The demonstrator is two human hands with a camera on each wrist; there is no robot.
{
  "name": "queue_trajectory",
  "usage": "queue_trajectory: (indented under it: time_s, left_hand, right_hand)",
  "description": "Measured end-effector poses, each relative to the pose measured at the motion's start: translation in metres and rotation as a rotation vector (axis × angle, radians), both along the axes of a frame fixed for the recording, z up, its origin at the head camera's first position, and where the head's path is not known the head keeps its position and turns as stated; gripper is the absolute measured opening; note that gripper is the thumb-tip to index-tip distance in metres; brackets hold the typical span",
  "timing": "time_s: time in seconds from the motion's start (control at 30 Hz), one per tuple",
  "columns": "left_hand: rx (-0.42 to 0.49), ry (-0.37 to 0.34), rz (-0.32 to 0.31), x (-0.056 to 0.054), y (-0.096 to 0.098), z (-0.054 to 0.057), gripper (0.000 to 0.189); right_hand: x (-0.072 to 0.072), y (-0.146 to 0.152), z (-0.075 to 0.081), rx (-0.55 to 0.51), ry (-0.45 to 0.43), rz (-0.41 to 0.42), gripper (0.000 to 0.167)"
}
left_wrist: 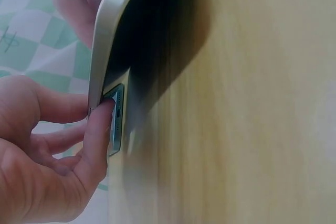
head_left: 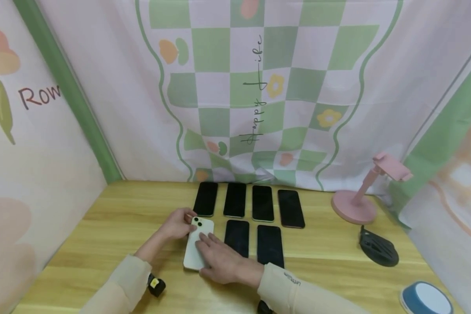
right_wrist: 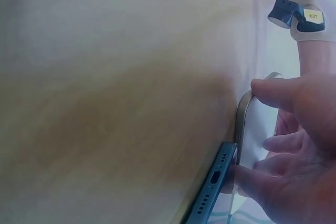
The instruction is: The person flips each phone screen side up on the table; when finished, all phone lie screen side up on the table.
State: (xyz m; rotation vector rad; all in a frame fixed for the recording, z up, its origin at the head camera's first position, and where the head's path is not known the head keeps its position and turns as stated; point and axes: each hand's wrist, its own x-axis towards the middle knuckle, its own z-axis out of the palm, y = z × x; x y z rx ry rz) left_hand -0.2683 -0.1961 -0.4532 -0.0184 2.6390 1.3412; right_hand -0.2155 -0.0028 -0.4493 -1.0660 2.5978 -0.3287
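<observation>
A white smartphone (head_left: 193, 250) lies back up at the near left of the dark phones, its two camera lenses at the far end. My left hand (head_left: 175, 224) pinches its far left corner between thumb and fingers. In the left wrist view, the phone's edge (left_wrist: 101, 40) is tilted up off the table, with a shadow beneath. My right hand (head_left: 223, 261) rests on the back with fingers extended, its thumb at the near right corner. Close by is a dark phone (head_left: 237, 237), screen up, partly behind the right hand.
Another dark phone (head_left: 270, 245) lies to the right, with a row of several black-screened phones (head_left: 234, 199) behind. Right of them stand a pink phone stand (head_left: 354, 206), a black folded stand (head_left: 378, 246) and a blue-and-white round object (head_left: 427, 298). A patterned curtain (head_left: 251, 109) hangs behind the wooden table (head_left: 121, 218).
</observation>
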Motion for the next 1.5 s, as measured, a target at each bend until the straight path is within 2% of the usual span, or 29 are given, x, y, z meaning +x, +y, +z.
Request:
queue_trajectory:
  time_s: [0.23,0.4,0.47,0.6,0.7,0.8,0.97,1.1,1.23,1.37,1.5]
  left_hand:
    - [0.017,-0.048,0.022,0.000,0.001,0.006,0.036]
    - [-0.006,-0.058,0.033,-0.002,0.000,0.016,0.034]
    - [-0.045,-0.048,0.027,-0.004,0.000,0.022,0.032]
    - [-0.190,-0.014,-0.014,-0.006,0.001,0.034,0.028]
    - [-0.328,0.012,-0.064,-0.009,0.006,0.042,0.029]
    - [-0.423,0.024,-0.103,-0.012,0.015,0.048,0.030]
    - [-0.493,0.048,-0.147,-0.015,0.032,0.052,0.031]
    - [-0.479,0.076,-0.156,-0.015,0.040,0.049,0.030]
    - [-0.379,0.096,-0.145,-0.012,0.044,0.040,0.030]
    - [-0.231,0.091,-0.135,-0.010,0.044,0.029,0.029]
    - [-0.184,0.140,-0.124,-0.009,0.044,0.021,0.024]
  right_hand:
    - [-0.003,0.004,0.001,-0.093,-0.023,-0.013,0.080]
    - [-0.005,0.007,0.004,-0.181,-0.057,-0.052,0.080]
    - [-0.005,0.008,0.006,-0.206,-0.083,-0.070,0.079]
    - [-0.006,0.010,0.006,-0.264,-0.131,-0.093,0.074]
    - [-0.008,0.013,0.005,-0.375,-0.217,-0.125,0.067]
    - [-0.011,0.017,0.005,-0.506,-0.324,-0.177,0.060]
    - [-0.011,0.021,0.002,-0.663,-0.425,-0.255,0.052]
    - [-0.006,0.021,0.002,-0.805,-0.529,-0.313,0.046]
    - [-0.002,0.021,0.001,-0.934,-0.621,-0.410,0.046]
    - [0.000,0.021,0.001,-0.985,-0.631,-0.511,0.050]
    - [0.001,0.019,0.000,-0.992,-0.624,-0.557,0.053]
